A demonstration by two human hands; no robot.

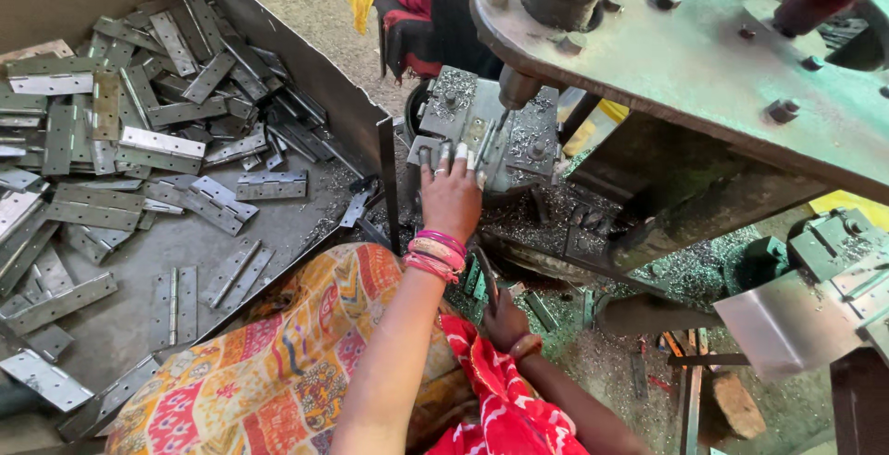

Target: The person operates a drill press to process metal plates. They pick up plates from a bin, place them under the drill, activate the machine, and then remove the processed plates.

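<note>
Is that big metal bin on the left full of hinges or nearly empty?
Partly full: the metal bin holds hinges piled at its far side, with bare floor showing nearer.

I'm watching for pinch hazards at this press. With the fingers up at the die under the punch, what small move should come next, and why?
Probably draw the left hand back from the die block. Its fingertips rest at the block just beside the punch tip, with metal chips all around. The right hand sits low, below the bed, already out of the way.
</note>
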